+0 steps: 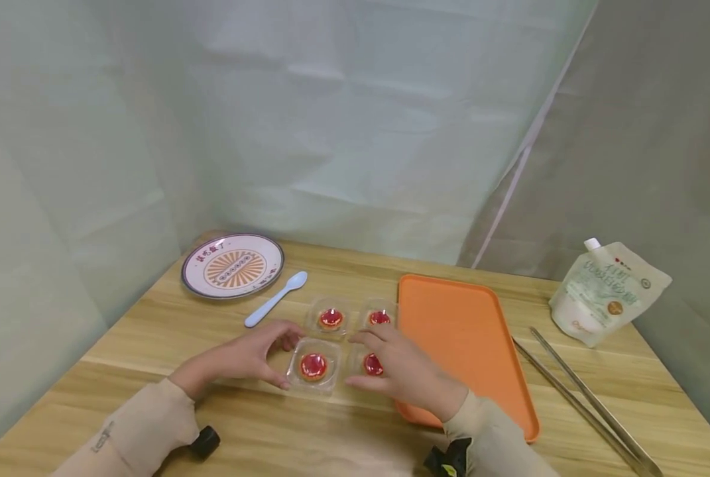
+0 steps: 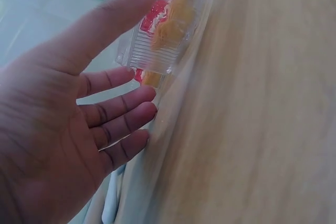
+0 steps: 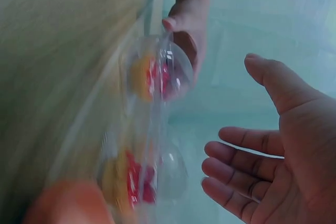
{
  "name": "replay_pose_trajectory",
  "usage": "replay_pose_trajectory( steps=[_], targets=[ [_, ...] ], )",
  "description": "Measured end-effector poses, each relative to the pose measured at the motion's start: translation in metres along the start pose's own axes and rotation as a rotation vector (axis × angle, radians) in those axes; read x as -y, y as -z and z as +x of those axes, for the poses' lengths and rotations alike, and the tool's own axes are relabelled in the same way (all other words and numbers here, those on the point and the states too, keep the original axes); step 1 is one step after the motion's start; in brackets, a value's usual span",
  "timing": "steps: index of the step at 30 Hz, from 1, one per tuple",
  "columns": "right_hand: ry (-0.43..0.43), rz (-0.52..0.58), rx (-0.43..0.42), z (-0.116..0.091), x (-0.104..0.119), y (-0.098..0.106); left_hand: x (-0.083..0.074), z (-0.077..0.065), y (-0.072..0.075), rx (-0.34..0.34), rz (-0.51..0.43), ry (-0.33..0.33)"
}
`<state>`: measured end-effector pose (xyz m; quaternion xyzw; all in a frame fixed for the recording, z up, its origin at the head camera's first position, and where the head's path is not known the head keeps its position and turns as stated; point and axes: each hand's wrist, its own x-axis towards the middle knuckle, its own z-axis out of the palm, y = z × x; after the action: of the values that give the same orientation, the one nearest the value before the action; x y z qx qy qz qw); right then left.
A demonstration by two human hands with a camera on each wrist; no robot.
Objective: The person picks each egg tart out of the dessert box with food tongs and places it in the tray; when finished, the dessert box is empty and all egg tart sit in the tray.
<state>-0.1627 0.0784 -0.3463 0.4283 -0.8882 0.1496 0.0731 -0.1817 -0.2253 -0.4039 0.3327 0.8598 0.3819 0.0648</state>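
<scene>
Small red-topped tarts sit in clear plastic boxes grouped mid-table. My left hand (image 1: 253, 354), thumb and fingers spread apart, is at the left side of the front left tart box (image 1: 314, 366). The left wrist view shows that thumb close to a clear box (image 2: 149, 51); whether it touches is unclear. Over the front right tart box (image 1: 371, 364) is my right hand (image 1: 408, 371), partly covering it, with relaxed fingers and nothing held. Behind these stand a back left tart box (image 1: 331, 318) and a back right one (image 1: 380, 317).
An orange tray (image 1: 456, 331) lies right of the boxes, partly under my right forearm. Metal tongs (image 1: 593, 404) and an upright spouted pouch (image 1: 608, 291) are farther right. A patterned plate (image 1: 259, 246) and a light blue spoon (image 1: 277, 298) lie at the back left. Curtains hang behind the table.
</scene>
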Motion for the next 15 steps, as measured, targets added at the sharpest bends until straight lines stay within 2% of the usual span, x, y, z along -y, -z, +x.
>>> replay_pose_trajectory(
  steps=[9, 15],
  targets=[
    [-0.061, 0.027, 0.059, 0.022, 0.013, -0.018, -0.002, -0.001, 0.0, -0.003, 0.027, -0.007],
    [-0.117, -0.036, 0.093, 0.033, 0.021, -0.028, -0.001, -0.002, 0.0, -0.01, 0.045, -0.016]
  ],
)
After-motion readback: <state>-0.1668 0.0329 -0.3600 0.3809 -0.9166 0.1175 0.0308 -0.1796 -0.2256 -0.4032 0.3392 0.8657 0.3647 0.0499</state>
